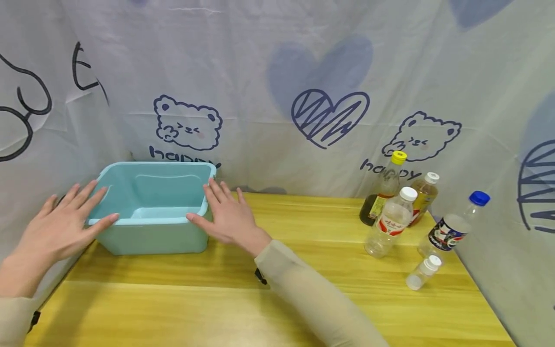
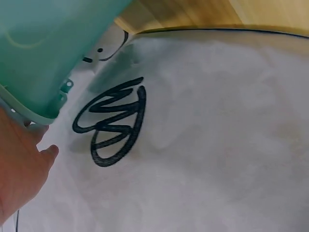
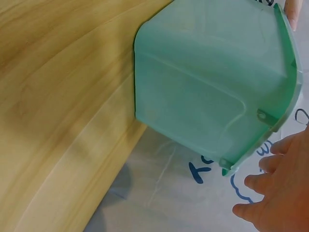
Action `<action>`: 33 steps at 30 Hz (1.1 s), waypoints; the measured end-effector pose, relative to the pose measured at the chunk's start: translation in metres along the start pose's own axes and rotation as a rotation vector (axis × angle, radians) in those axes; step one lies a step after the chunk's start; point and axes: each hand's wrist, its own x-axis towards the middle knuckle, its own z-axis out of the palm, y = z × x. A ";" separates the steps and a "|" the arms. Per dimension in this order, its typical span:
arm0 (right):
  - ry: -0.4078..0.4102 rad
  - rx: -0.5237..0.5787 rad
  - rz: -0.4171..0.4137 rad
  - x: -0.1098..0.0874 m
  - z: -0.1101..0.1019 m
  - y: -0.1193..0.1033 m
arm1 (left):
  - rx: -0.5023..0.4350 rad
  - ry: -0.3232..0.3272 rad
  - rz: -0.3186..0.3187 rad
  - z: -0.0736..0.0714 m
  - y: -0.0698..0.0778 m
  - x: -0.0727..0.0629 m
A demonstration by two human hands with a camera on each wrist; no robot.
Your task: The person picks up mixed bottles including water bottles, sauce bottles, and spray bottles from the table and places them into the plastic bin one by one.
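A light teal plastic bin (image 1: 151,239) stands upright on the wooden table, at the back left; its inside shows no contents. At its left rim is my left hand (image 1: 65,229), fingers spread and straight. My right hand (image 1: 228,212) lies over the right rim, its fingers extended too. In the right wrist view, the fingers of the right hand (image 3: 285,183) are beside the bin's end wall (image 3: 203,92), not curled round it. The left wrist view shows part of the left hand (image 2: 24,164) by the bin's rim (image 2: 29,113); whether it touches is hard to tell.
Several bottles stand at the table's right: a dark-liquid bottle with a yellow cap (image 1: 381,193), a clear white-capped bottle (image 1: 388,226), an amber one (image 1: 424,195), a blue-capped Pepsi bottle (image 1: 451,231) and a small white-capped bottle (image 1: 424,273). A printed curtain (image 1: 260,159) hangs behind.
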 end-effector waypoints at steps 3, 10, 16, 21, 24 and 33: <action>-0.009 -0.010 0.001 0.001 0.003 -0.001 | -0.006 -0.019 -0.012 0.001 -0.006 -0.002; -0.013 0.020 -0.002 -0.002 0.008 -0.003 | -0.020 -0.057 -0.045 0.002 -0.014 -0.005; -0.009 0.035 -0.016 -0.005 0.008 -0.004 | -0.035 -0.044 -0.055 0.003 -0.019 -0.007; -0.004 0.034 -0.017 -0.005 0.008 -0.003 | -0.034 -0.040 -0.053 0.003 -0.019 -0.007; -0.001 0.035 -0.019 -0.006 0.007 -0.003 | -0.038 -0.029 -0.046 0.003 -0.018 -0.006; -0.001 0.054 -0.024 -0.008 0.006 0.001 | -0.073 -0.009 -0.031 0.007 -0.014 -0.006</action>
